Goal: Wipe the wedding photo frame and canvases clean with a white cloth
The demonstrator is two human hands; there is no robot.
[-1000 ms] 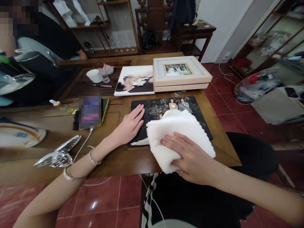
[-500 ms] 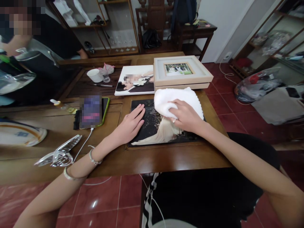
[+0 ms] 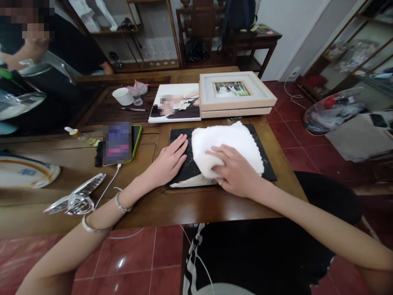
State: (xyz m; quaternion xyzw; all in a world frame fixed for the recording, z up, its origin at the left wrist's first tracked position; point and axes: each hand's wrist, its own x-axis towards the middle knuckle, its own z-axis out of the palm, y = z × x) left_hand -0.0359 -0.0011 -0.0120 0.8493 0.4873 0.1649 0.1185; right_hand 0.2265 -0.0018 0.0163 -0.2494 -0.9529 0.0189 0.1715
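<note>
Under right fingers (image 3: 227, 152), white cloth (image 3: 230, 135), under left fingers (image 3: 178, 144), dark print (image 3: 188, 169)

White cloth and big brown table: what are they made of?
The white cloth looks like soft towelling or fleece, though I can't tell which: its surface is fuzzy and has no shine. The brown table looks like wood, probably varnished: seams show between its panels, and its smooth top reflects light.
</note>
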